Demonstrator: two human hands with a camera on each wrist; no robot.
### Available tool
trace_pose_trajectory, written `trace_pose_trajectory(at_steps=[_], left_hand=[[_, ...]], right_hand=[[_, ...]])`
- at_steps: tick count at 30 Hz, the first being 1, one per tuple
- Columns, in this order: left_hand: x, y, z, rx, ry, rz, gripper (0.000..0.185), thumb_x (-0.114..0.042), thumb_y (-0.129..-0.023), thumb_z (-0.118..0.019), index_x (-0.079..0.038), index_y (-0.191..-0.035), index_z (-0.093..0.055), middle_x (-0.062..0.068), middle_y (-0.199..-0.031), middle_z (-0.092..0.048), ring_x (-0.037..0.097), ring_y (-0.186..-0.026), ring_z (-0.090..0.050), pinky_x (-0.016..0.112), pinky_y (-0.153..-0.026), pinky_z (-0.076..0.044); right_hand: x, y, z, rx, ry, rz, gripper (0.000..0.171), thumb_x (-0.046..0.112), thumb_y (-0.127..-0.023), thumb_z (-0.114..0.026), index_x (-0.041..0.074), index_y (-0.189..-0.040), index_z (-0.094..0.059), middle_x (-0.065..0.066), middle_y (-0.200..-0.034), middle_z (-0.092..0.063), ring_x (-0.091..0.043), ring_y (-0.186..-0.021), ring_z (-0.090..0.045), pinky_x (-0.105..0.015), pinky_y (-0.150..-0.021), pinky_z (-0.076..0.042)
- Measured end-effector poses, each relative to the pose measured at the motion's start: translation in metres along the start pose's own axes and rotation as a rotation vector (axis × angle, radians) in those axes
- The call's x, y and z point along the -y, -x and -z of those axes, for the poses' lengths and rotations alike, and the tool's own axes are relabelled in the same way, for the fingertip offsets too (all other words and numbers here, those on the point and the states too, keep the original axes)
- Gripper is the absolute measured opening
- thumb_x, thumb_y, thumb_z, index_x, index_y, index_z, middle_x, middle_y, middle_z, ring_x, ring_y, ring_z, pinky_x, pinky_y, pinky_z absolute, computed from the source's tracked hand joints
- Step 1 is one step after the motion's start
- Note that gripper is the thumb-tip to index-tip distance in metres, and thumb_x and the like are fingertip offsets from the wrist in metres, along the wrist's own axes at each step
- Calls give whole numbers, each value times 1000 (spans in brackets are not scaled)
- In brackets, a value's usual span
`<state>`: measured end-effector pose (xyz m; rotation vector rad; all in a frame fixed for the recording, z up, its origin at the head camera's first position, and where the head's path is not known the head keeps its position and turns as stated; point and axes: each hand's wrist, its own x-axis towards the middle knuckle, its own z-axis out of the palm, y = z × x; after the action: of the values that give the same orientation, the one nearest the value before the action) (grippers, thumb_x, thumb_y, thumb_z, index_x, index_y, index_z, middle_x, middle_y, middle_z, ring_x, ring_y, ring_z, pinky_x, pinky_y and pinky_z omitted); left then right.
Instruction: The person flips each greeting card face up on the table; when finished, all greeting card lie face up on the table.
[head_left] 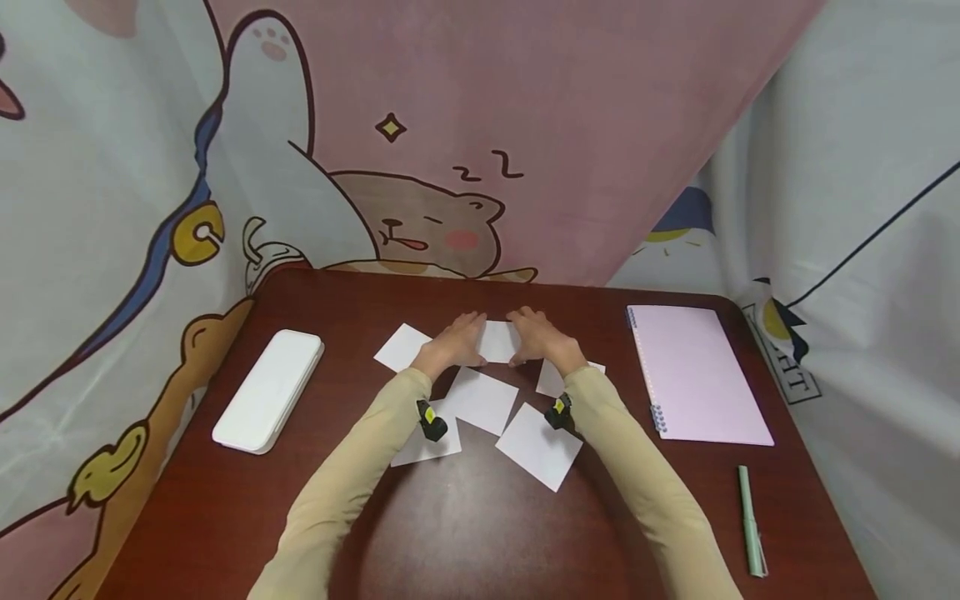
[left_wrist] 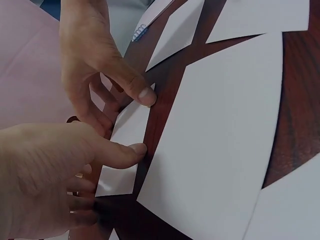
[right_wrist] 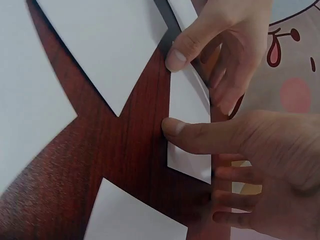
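We held one white paper sheet (head_left: 498, 341) between both hands. Our left hand (head_left: 457, 340) pinched its left edge, thumb against the near edge and fingers curled behind. Our right hand (head_left: 542, 337) pinched the right edge likewise. Other paper sheets (head_left: 482, 400) lay just nearside of our thumbs on the wooden table (head_left: 465, 508).

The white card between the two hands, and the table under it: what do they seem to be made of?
The white card looks like thin matte paper: it curves up between the left hand and the right hand. The table looks like dark red-brown wood or wood-look laminate, with visible grain and a soft sheen.
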<state>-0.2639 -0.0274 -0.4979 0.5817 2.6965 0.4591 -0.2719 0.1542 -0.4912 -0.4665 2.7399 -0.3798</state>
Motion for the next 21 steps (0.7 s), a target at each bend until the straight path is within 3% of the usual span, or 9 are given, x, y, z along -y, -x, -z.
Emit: trace_pose_trajectory(at_steps=[7,10,16,21], left_hand=[[4,-10,3,-17,-36,-7,97,-33,-68,-80,-6,-144,-24,14,-141,-31,30,-129,-35,44,-104,-35],[4,-13,7,-9,-45,1,96,-32,-66,-81,-6,-142,-28,13,-139,-31,30,-125,-35,45,-102,-38],[4,-17,10,7,-25,34,92,-30,-61,-85,-7,-136,-37,13,-126,-30,26,-112,-33,39,-91,-43],[3,-16,7,-62,-19,-15,87,-28,-57,-87,-8,-129,-42,11,-116,-28,26,-105,-29,35,-88,-39]], right_hand=[[2,-8,4,22,21,-26,88,29,-59,-86,9,-133,-43,-13,-133,-36,-35,-118,-37,-51,-96,-39],[5,-10,7,37,32,-31,87,30,-58,-87,9,-130,-44,-14,-130,-37,-36,-118,-36,-52,-95,-40],[9,-12,7,43,45,-39,99,31,-55,-88,10,-133,-31,-19,-132,-32,-36,-118,-34,-52,-96,-39],[7,-8,4,-26,65,5,96,30,-52,-90,9,-125,-31,-16,-120,-39,-33,-106,-39,-45,-90,-42]])
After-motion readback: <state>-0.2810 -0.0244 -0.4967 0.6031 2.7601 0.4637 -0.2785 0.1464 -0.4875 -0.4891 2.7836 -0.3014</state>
